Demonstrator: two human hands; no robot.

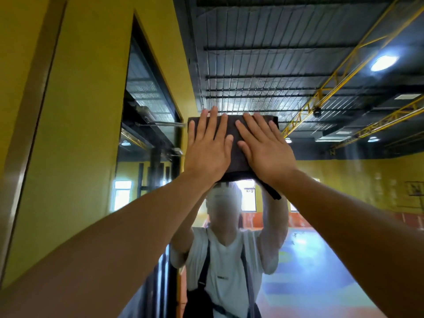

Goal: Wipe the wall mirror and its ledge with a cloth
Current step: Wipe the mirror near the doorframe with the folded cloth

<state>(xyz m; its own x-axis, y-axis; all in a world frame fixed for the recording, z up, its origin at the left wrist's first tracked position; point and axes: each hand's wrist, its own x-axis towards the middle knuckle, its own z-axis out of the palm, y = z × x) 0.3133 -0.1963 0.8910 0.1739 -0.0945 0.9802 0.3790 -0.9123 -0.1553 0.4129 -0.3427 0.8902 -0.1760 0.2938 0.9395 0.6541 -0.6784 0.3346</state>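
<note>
A dark folded cloth (236,145) lies flat against the wall mirror (321,203), high up near its top. My left hand (207,148) presses on the cloth's left half with straight fingers pointing upward. My right hand (263,148) presses on the right half in the same way, fingers spread. Both arms reach up and forward. A strip of the cloth (271,191) hangs down below my right wrist. The mirror shows my own reflection with raised arms. The ledge is not in view.
A yellow wall (80,134) borders the mirror on the left, with a dark framed opening (149,111) in it. The mirror reflects a dark ribbed ceiling, yellow trusses, lamps and a coloured hall floor.
</note>
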